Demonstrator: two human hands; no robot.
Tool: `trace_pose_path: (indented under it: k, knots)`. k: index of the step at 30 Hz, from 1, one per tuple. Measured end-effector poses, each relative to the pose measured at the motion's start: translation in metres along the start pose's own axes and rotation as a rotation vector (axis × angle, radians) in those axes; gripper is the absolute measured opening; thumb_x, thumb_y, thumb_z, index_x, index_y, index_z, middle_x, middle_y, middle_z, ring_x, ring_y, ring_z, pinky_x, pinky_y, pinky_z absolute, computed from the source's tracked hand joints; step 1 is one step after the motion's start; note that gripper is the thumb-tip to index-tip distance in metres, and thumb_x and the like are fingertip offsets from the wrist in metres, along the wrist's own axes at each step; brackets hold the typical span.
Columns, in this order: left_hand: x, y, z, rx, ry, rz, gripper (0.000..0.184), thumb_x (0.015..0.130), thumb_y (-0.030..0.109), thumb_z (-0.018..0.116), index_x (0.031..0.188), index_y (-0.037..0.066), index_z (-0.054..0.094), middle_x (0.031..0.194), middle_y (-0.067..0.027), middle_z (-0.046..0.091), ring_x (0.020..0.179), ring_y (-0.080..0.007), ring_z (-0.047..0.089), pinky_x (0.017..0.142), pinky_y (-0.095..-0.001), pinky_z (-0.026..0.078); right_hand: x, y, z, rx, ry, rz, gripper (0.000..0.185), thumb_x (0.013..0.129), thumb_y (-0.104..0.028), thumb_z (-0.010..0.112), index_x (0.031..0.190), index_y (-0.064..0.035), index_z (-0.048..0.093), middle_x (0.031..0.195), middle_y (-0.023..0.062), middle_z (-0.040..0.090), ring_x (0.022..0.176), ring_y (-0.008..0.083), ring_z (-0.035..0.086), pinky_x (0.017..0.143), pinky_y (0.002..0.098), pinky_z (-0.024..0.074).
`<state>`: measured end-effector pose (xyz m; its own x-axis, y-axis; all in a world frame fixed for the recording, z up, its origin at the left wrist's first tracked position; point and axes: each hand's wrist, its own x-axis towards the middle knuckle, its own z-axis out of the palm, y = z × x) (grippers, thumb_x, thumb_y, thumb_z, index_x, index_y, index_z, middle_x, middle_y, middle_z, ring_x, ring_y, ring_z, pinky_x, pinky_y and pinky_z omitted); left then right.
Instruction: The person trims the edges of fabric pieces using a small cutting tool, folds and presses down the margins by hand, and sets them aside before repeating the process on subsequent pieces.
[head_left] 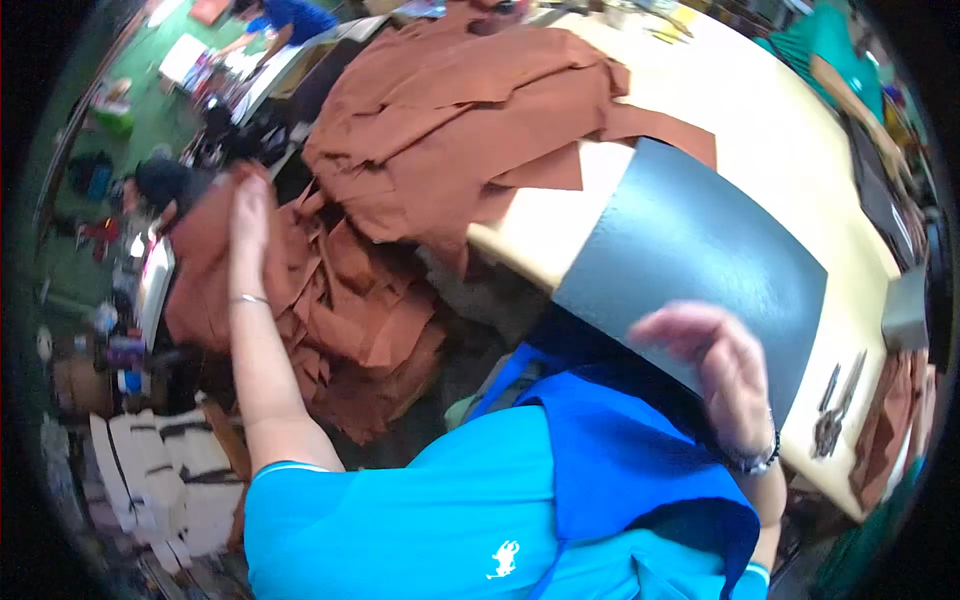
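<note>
My left hand (250, 215) is stretched out to the left, blurred by motion, its fingers at the raised top of a reddish-brown leather sheet (205, 265). That sheet hangs down beside a crumpled heap of the same leather (370, 315), below the table's edge. Over the near part of a dark, shiny cutting mat (715, 240) hovers my right hand (710, 365). Its fingers are loosely curved and apart, with nothing between them. Beyond the mat's left side, a large folded stack of brown leather (460, 120) covers the corner of the pale table (735, 110).
Scissors (832, 425) and a slim dark tool (830, 388) lie at the table's right. A person in green (830, 60) stands across the table; another in blue (295, 20) works at the far left. Pale cut pieces (165, 470) lie at lower left.
</note>
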<state>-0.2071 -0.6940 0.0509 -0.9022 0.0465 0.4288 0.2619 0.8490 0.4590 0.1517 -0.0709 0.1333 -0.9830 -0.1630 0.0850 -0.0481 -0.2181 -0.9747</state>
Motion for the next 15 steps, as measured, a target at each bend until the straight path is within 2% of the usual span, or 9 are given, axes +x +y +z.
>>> trace_pose_path:
  k: [1,3,4,5,8,10,12,13,15]
  knots:
    - [-0.023,-0.001,0.044,0.283,-0.125,-0.038,0.061,0.106,0.043,0.039,0.145,-0.004,0.041,0.150,-0.0208,0.043,0.140,-0.0400,0.036,0.113,-0.0511,0.035,-0.002,-0.018,0.021,0.272,-0.207,0.087,0.057,0.101,-0.041,0.052,0.134,0.0055,0.054,0.130,0.0188,0.062,0.122,0.0276,0.058,0.107,0.0403,0.0422]
    - [-0.075,-0.018,0.103,0.503,-0.407,-0.159,0.070,0.103,0.055,0.030,0.152,0.006,0.034,0.160,-0.0160,0.025,0.145,-0.0420,0.027,0.115,-0.0630,0.020,0.010,-0.044,0.038,0.359,-0.611,-0.141,0.057,0.104,-0.038,0.048,0.138,0.0072,0.050,0.133,0.0197,0.060,0.123,0.0293,0.058,0.108,0.0412,0.0414]
    - [-0.099,-0.002,0.121,0.510,-0.480,-0.321,0.074,0.101,0.061,0.026,0.154,0.010,0.032,0.163,-0.0149,0.021,0.147,-0.0429,0.024,0.116,-0.0665,0.014,0.008,-0.053,0.048,0.438,-0.633,-0.187,0.056,0.104,-0.038,0.048,0.136,0.0077,0.051,0.131,0.0201,0.060,0.121,0.0296,0.058,0.107,0.0411,0.0420]
    - [-0.121,0.056,0.128,0.272,-0.424,-0.695,0.079,0.099,0.067,0.022,0.154,0.012,0.032,0.162,-0.0164,0.024,0.146,-0.0434,0.025,0.117,-0.0650,0.011,0.005,-0.060,0.057,0.506,-0.634,-0.232,0.056,0.104,-0.037,0.048,0.135,0.0082,0.051,0.130,0.0205,0.061,0.120,0.0299,0.059,0.106,0.0410,0.0427]
    - [-0.130,0.031,0.160,0.525,-0.445,-0.768,0.085,0.096,0.071,0.017,0.152,0.010,0.036,0.157,-0.0203,0.034,0.145,-0.0436,0.029,0.116,-0.0651,0.010,-0.004,-0.070,0.071,0.629,-0.478,-0.333,0.054,0.103,-0.036,0.049,0.132,0.0096,0.053,0.126,0.0218,0.062,0.116,0.0307,0.061,0.103,0.0406,0.0447]
    - [-0.126,0.016,0.161,0.417,-0.321,-0.751,0.087,0.096,0.071,0.017,0.144,0.006,0.047,0.146,-0.0253,0.047,0.138,-0.0461,0.039,0.114,-0.0681,0.012,-0.007,-0.071,0.076,0.670,-0.356,-0.375,0.053,0.103,-0.035,0.050,0.130,0.0106,0.054,0.124,0.0226,0.063,0.114,0.0312,0.062,0.101,0.0403,0.0460]
    - [-0.125,-0.024,0.159,0.121,-0.215,-0.577,0.071,0.102,0.056,0.035,0.139,-0.003,0.050,0.142,-0.0252,0.052,0.132,-0.0420,0.047,0.111,-0.0498,0.032,-0.008,-0.071,0.078,0.688,-0.268,-0.415,0.052,0.103,-0.034,0.051,0.128,0.0115,0.055,0.121,0.0235,0.063,0.111,0.0317,0.063,0.099,0.0400,0.0474]
    - [-0.123,-0.019,0.155,-0.122,0.080,-0.195,0.057,0.104,0.040,0.044,0.135,-0.006,0.052,0.138,-0.0234,0.057,0.128,-0.0394,0.052,0.106,-0.0409,0.040,-0.008,-0.070,0.079,0.690,-0.235,-0.437,0.051,0.103,-0.034,0.051,0.127,0.0120,0.056,0.120,0.0239,0.064,0.110,0.0320,0.063,0.098,0.0399,0.0480]
    - [-0.119,-0.022,0.145,-0.040,0.232,-0.316,0.047,0.104,0.036,0.047,0.123,-0.005,0.061,0.124,-0.0197,0.065,0.112,-0.0334,0.062,0.095,-0.0394,0.047,-0.009,-0.071,0.084,0.705,-0.192,-0.481,0.051,0.103,-0.033,0.052,0.124,0.0130,0.057,0.118,0.0248,0.065,0.108,0.0326,0.064,0.097,0.0397,0.0494]
